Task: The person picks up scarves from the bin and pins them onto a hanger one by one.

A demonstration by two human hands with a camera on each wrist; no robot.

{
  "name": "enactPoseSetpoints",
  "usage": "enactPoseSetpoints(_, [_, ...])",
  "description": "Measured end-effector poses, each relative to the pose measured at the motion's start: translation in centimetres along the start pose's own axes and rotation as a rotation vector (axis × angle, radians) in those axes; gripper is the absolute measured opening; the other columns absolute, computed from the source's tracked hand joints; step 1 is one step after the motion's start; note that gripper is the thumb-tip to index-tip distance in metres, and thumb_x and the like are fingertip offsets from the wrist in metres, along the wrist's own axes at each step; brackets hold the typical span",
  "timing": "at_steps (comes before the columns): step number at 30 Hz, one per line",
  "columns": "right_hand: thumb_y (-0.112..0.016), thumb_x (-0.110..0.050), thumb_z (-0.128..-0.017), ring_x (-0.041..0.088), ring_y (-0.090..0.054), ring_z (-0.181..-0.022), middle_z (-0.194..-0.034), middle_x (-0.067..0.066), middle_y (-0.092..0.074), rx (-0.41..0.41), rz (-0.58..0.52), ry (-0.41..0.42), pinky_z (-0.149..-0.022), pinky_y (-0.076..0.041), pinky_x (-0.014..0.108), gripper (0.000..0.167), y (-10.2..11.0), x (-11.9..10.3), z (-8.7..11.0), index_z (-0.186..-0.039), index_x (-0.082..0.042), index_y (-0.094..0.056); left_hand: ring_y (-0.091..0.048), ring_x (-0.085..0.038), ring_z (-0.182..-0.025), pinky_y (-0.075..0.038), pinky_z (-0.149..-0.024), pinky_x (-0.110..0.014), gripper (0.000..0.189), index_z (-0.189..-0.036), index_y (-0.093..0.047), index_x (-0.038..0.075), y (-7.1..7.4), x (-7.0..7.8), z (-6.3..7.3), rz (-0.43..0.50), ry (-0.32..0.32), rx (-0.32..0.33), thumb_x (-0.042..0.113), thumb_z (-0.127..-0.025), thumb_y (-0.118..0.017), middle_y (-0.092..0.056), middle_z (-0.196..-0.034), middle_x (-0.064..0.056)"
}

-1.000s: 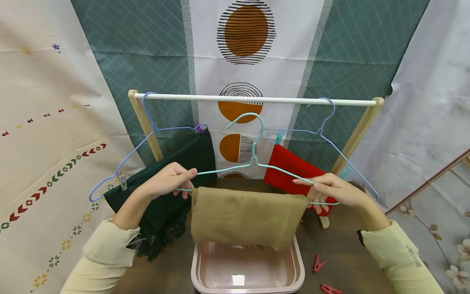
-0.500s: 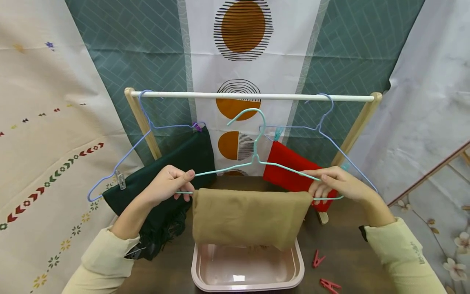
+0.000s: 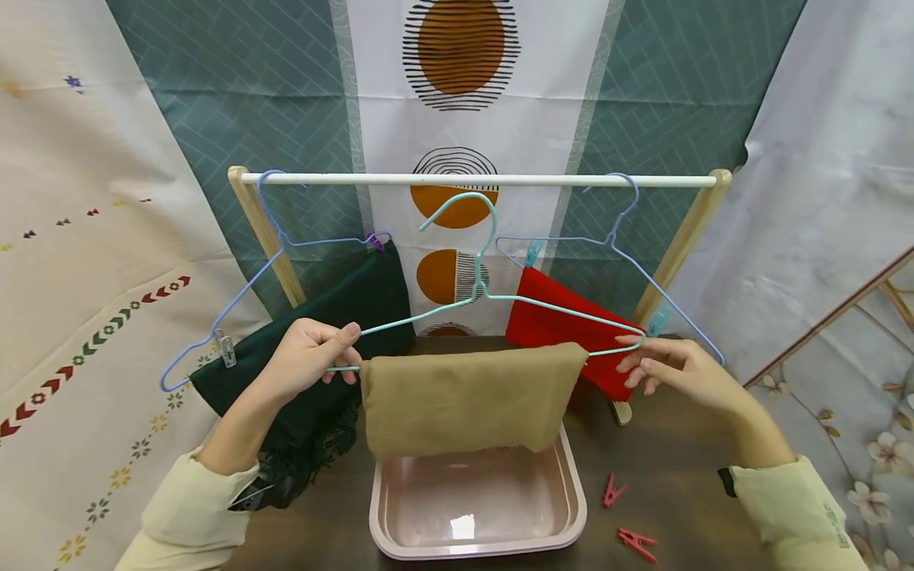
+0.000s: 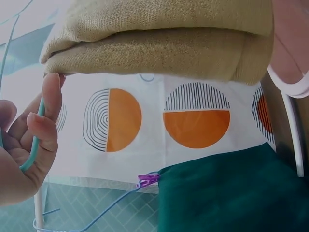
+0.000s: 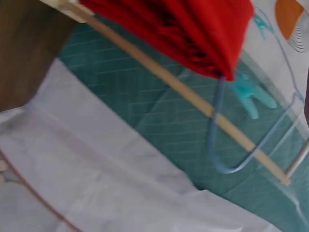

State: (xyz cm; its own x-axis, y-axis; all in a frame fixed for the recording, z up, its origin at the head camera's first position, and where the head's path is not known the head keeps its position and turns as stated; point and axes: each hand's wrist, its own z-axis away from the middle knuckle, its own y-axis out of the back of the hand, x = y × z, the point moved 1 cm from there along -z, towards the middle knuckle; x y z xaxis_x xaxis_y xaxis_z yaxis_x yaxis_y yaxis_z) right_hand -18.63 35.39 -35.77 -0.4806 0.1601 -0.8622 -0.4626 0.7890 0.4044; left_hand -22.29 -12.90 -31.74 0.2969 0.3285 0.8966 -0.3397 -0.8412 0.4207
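Note:
My left hand grips the left end of a mint-green clothes hanger, its thumb on the sloping arm and fingers curled at the lower bar. A folded tan cloth is draped over that bar, its right side riding higher than its left. In the left wrist view the folded layers of the cloth hang beside the curled fingers. At the hanger's right end my right hand has loosely extended fingers, the fingertips right at the bend. The right wrist view does not show the hanger.
Behind stands a rack with a white rod, bearing two blue hangers. Clothespins fix a dark green fringed cloth on the left and a red cloth on the right. A pink basin sits below, beside red clothespins.
My right hand has slid outward off the hanger's right arm to its end, its fingers loosening. The hanger and cloth have tilted up on the right and shifted slightly left. My left hand keeps its grip.

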Motion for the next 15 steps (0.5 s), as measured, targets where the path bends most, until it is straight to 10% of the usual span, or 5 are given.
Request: enactPoseSetpoints(15, [-0.057,0.009,-0.083,0.016,-0.064,-0.081,-0.093,0.01,-0.065,0.03,-0.021,-0.187,-0.067,-0.053,0.03,0.034,-2.8,7.6,5.8,-0.116,0.003,-0.057,-0.064,-0.016,-0.054,-0.042,-0.041,-0.027,0.043,-0.074,-0.066,-0.012,0.4,0.2,0.5,0.022,-0.063,0.028,0.015,-0.097,-0.043,-0.066,-0.062,-0.005])
